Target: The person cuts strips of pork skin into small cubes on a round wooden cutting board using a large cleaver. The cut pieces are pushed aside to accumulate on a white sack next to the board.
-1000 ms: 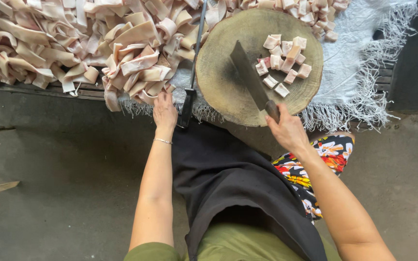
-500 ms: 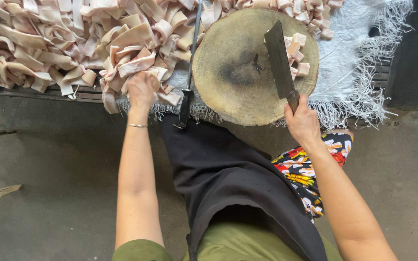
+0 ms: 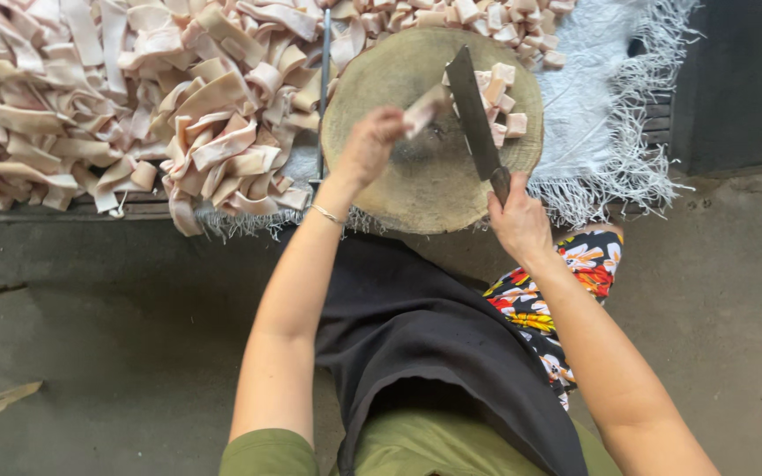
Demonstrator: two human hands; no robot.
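The left hand [image 3: 370, 145] is over the round wooden chopping block [image 3: 399, 189], and its fingers pinch one pale pink strip [image 3: 423, 107], held above the middle of the block. The right hand [image 3: 517, 220] is closed around the handle of a cleaver [image 3: 473, 110], at the near edge of the block. The blade lies just right of the strip. Small cut cubes [image 3: 500, 101] lie beside the blade, on its far right. A big heap of strips [image 3: 134, 97] lies on the worktop to the left.

A pale strip [image 3: 423, 109] is held by the left hand [image 3: 368, 145] over the round chopping block [image 3: 416, 189]; a cleaver [image 3: 476, 119] is gripped by the right hand [image 3: 518, 220] at five o'clock.
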